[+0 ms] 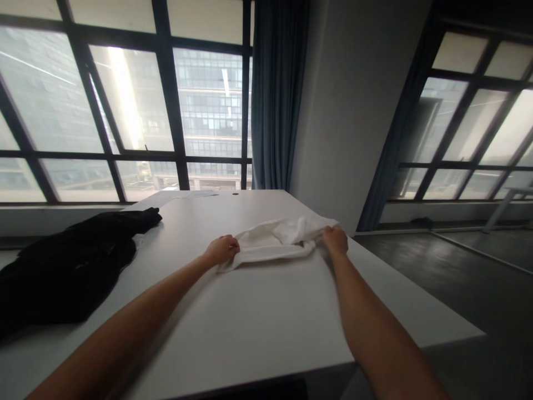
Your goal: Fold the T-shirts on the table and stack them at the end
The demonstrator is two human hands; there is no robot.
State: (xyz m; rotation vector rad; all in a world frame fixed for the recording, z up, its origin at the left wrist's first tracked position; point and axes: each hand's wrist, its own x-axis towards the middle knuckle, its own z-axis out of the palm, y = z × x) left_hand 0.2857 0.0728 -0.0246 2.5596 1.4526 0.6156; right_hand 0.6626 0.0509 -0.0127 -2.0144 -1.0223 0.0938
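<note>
A white cloth [270, 253], perhaps a garment, is stretched sideways between my two hands just over the white table. Its kind cannot be told for sure. My left hand [224, 250] is closed on the left end of the cloth. At the opposite end, my right hand [335, 240] grips the cloth near the table's right edge. The middle of the fabric is bunched and folded, with its near edge running fairly straight from hand to hand.
The white table [250, 328] reaches toward the windows. A heap of black clothing [79, 261] lies on its left side. Paper-like sheets [200, 193] and a dark round spot [235, 194] are at the far end. Behind hangs a blue curtain [277, 100] beside a wall column [345, 111].
</note>
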